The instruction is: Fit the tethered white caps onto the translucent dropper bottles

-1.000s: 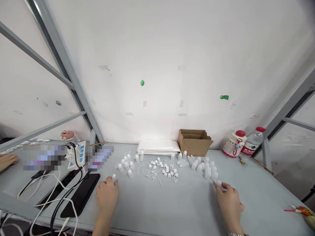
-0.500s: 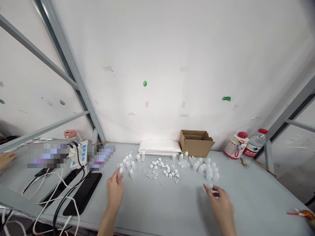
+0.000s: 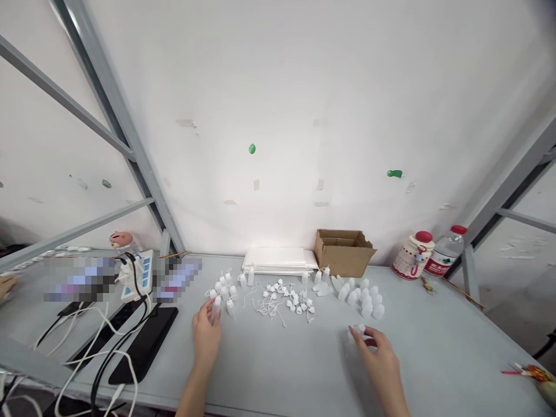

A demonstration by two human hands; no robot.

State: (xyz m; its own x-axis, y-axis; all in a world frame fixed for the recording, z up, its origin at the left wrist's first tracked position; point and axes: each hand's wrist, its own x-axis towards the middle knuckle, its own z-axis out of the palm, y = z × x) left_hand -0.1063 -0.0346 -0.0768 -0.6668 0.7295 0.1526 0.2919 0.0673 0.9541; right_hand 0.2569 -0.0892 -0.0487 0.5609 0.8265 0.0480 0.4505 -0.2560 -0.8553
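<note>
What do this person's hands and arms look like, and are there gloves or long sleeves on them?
The left grip and right grip are bare hands, with no gloves. The left forearm and right forearm show no sleeves, as far as they're in view. Any nail colour is too small to tell.

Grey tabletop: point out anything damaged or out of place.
The cardboard box has a ragged right top edge, seemingly torn. At the left, loose cables sprawl across a black slab. Small white caps lie jumbled between two groups of bottles.
</note>
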